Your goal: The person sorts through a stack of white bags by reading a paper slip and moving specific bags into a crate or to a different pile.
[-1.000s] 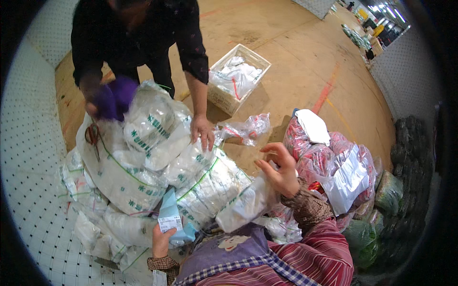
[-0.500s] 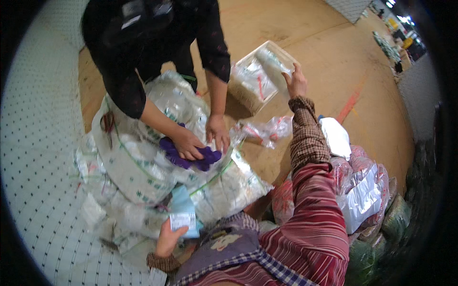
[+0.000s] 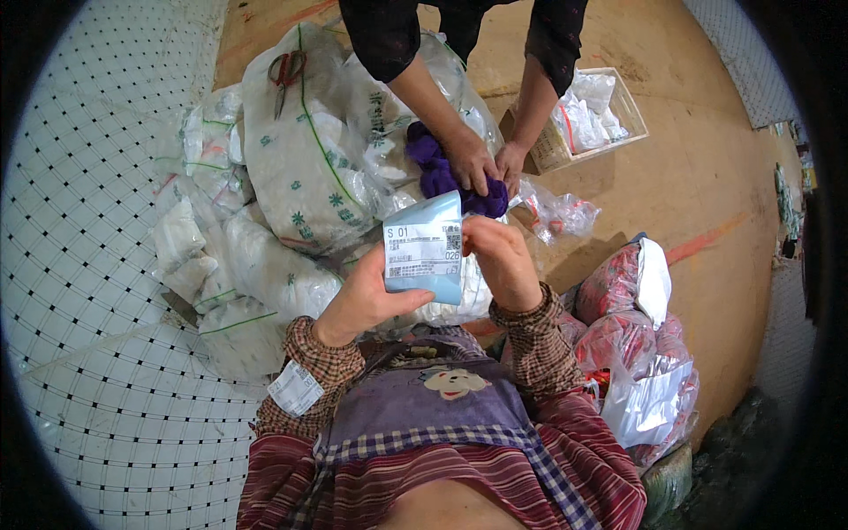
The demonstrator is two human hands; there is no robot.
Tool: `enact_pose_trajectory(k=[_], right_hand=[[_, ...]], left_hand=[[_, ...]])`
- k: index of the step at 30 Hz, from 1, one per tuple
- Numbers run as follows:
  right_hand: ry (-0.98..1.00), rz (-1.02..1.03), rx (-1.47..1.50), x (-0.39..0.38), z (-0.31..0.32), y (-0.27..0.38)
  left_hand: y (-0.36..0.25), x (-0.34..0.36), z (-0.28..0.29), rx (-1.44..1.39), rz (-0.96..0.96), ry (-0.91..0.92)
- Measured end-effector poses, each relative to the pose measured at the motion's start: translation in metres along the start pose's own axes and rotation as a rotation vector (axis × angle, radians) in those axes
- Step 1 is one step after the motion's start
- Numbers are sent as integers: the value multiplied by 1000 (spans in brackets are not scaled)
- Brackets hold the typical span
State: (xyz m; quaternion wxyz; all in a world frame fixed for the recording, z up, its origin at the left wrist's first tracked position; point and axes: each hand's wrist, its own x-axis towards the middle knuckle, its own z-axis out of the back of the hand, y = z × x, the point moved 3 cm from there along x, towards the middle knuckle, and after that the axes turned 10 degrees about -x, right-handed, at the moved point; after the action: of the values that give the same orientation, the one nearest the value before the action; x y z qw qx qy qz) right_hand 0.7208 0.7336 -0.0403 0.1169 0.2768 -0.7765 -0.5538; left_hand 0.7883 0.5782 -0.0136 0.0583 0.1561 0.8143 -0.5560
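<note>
In front of my chest, my left hand holds a light-blue packet by its left and lower edge, thumb across the front. A white printed label covers most of its face. At the packet's right edge is my right hand, with bent fingers closed against that edge; its fingertips are partly hidden. Just beyond, a co-worker's hands press on a bundled purple cloth item lying on the bags. Another white label is on my left sleeve near the cuff.
Large clear bags of white packets are piled ahead and left, with red-handled scissors on top. A pale crate holds plastic packets at the far right. Loose clear plastic lies nearer. Bags with red contents are heaped at right.
My right hand has come back from the crate to the light-blue packet. My left hand has raised the packet to the front of my chest. The view has shifted.
</note>
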Motion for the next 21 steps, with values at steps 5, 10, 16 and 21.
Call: enact_pose_trajectory(k=[5,10,16,21], right_hand=[[-168,-151,380,-4,-30,-9],[-306,539,-1304,-25,-46,16],[196,389,-934,-43,-71,-27],[246,275,-763,-50,-60,-60]], left_hand=[[12,-23,11,-148,97,-50],[28,-48,20,-2,28,-107],[32,-69,22,376,89,70],[64,-72,42,417,185,247]])
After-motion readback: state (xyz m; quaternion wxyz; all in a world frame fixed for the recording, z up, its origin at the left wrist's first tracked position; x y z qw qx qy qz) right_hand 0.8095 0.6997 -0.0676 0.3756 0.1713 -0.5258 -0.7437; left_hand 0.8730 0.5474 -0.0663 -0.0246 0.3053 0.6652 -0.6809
